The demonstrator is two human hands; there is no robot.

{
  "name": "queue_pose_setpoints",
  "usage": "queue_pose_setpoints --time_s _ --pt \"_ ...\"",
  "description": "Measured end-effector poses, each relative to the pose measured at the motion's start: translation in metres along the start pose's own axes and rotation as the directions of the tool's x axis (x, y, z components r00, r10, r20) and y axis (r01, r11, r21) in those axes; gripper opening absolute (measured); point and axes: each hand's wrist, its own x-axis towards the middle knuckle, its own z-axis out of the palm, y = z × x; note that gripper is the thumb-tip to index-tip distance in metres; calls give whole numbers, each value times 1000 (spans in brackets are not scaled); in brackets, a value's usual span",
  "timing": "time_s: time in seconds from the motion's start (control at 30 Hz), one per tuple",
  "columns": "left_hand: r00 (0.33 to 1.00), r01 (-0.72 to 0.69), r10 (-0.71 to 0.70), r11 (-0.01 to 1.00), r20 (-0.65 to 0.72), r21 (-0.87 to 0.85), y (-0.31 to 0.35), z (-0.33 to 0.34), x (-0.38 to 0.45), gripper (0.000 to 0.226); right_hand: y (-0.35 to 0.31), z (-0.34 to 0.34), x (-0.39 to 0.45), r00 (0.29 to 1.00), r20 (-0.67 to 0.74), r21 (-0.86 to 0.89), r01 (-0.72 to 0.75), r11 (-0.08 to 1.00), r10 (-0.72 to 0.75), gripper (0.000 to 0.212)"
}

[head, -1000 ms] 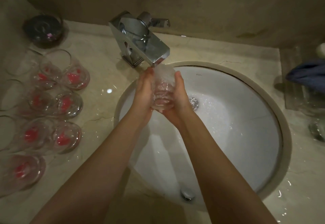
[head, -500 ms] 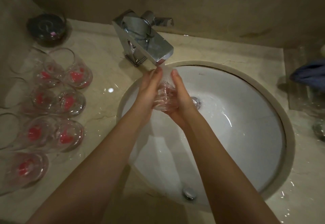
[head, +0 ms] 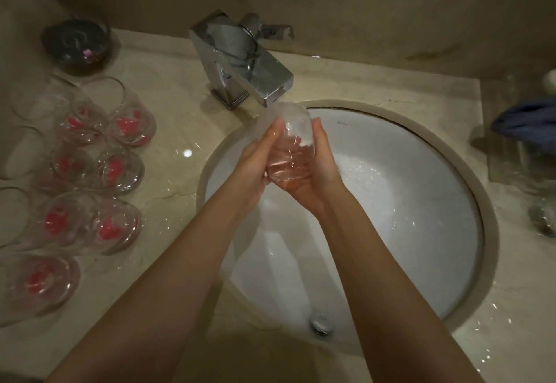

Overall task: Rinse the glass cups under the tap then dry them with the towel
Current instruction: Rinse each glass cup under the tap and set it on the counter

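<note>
Both-handed grip on one glass cup (head: 290, 154) — left hand (head: 255, 163) pressed along its left side, right hand (head: 316, 172) cupped round the right side and underneath, fingers curled on the glass. Cup sits between the two palms, tilted, mouth up toward the tap (head: 252, 63), rim just below the spout and water running into it. Held over the sink (head: 469, 172), not touching the basin.

Progress, as a judgement: early to middle. This cup is mid-rinse, not yet dried. A cluster of other cups (head: 90, 178) stands on the desk (head: 174, 117) left of the sink, most with something red or pink showing in the bottom — cannot tell whether these are rinsed or waiting. Desk around them looks wet. A dark blue cloth (head: 526, 117), likely the towel, lies at the far right on a clear tray, well apart from both hands, untouched. More glass shows near it, too blurred to tell.

Left to do: finish rinsing this cup, dry it, repeat for the rest.
</note>
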Motion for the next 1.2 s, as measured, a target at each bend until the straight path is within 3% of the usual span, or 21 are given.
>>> queue_pose_setpoints --time_s 0.13,0.23,0.4,0.57,0.67,0.8,0.97,1.2 --pt "1000 -17 18 992 -10 123 -2 -9 -5 82 -3 -5 -6 1000 3 -105 -28 994 28 68" --pt "996 -58 65 990 -57 125 -2 -7 -8 87 -8 -10 -10 999 -6 -161 -33 986 32 62" --pt "994 -64 76 989 -82 136 4 -6 -15 87 -21 -13 -12 967 -225 -408 19 913 -121 45" --pt "992 -53 63 994 -109 93 12 -3 -22 76 -50 15 -12 933 -160 -472 213 855 -321 35" --pt "989 -57 71 992 -126 111 16 -4 -25 75 -70 43 -10 916 -80 -515 299 803 -392 42" --pt "987 -48 63 994 -149 99 17 -6 -27 76 -84 75 -5 914 27 -606 337 721 -404 48" --pt "986 -35 54 993 -160 116 17 -9 -32 76 -85 77 -4 896 13 -681 333 653 -443 43" --pt "988 -5 20 995 -150 100 17 0 -43 47 -75 67 -22 924 62 -661 322 678 -378 42"
